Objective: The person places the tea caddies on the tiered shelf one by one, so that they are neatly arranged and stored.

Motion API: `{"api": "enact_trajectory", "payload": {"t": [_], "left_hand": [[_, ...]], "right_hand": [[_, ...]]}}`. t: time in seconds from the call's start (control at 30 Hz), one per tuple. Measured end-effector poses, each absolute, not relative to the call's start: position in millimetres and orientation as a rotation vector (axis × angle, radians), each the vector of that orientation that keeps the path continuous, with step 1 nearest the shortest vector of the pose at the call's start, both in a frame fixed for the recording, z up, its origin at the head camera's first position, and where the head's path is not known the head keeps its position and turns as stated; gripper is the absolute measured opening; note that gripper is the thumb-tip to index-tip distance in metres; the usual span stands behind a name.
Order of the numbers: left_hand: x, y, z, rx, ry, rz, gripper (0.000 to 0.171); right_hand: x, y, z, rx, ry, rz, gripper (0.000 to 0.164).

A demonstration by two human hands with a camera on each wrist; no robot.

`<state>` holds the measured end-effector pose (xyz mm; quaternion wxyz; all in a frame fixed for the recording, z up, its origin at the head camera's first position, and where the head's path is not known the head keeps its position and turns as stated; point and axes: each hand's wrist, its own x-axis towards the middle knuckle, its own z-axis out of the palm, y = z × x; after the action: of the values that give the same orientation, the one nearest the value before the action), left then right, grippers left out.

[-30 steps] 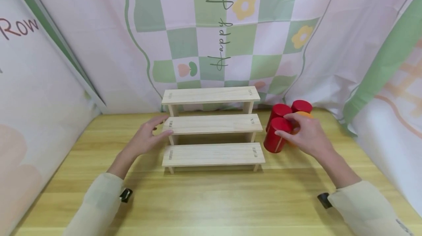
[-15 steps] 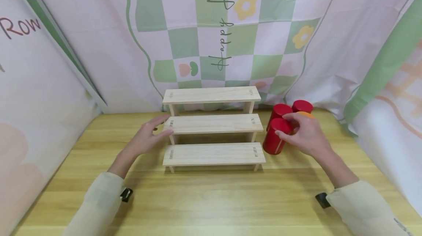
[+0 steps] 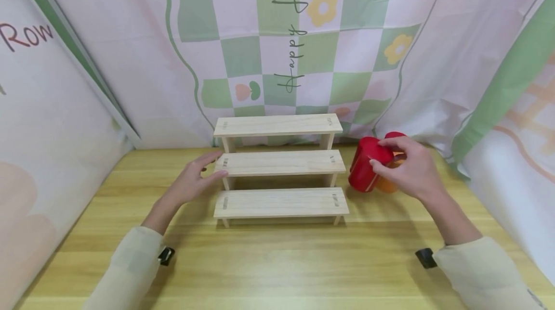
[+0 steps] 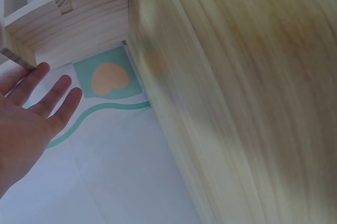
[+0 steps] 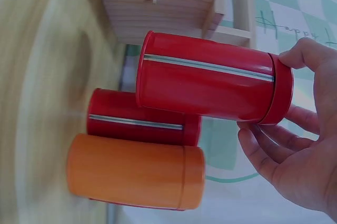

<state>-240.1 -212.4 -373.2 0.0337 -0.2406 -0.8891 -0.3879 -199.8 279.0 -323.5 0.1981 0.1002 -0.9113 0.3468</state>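
In the head view my right hand holds a red canister by its lid, thumb at the near side and fingers across the far side. The right wrist view shows that red canister off the table, with my right hand around the lid end. Beyond it stand another red canister and an orange canister, with a sliver of red behind the orange one. At the middle tier of a three-tier wooden stand, my left hand touches the left end with fingers extended.
The stand's top tier reaches close to the patterned cloth at the back. Side cloths border the wooden table left and right. The remaining canisters crowd together right of the stand, partly hidden by my right hand.
My right hand has lifted the front red canister up and slightly back from the table, so that it now covers the red canister behind it. The left hand stays at the stand.
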Motion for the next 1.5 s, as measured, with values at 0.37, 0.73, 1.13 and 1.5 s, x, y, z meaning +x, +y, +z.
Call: {"api": "enact_trajectory", "payload": {"t": [0.37,0.73,1.13,1.5], "left_hand": [[-240,-213,-374,-0.740,-2.743,-1.212,0.065],[-241,-213,-374,-0.741,-2.740,-1.199,0.065],[-242,-213,-375,-0.743,-2.732,-1.175,0.063],[-241,-213,-374,-0.740,-2.729,-1.160,0.063]], "right_hand": [[-198,279,-306,0.304,-2.416,0.956,0.042],[-190,265,-282,0.329,-2.231,1.008,0.038],[-190,239,-265,0.320,-2.289,1.061,0.042],[-199,214,-268,0.441,-2.259,1.169,0.044]]}}
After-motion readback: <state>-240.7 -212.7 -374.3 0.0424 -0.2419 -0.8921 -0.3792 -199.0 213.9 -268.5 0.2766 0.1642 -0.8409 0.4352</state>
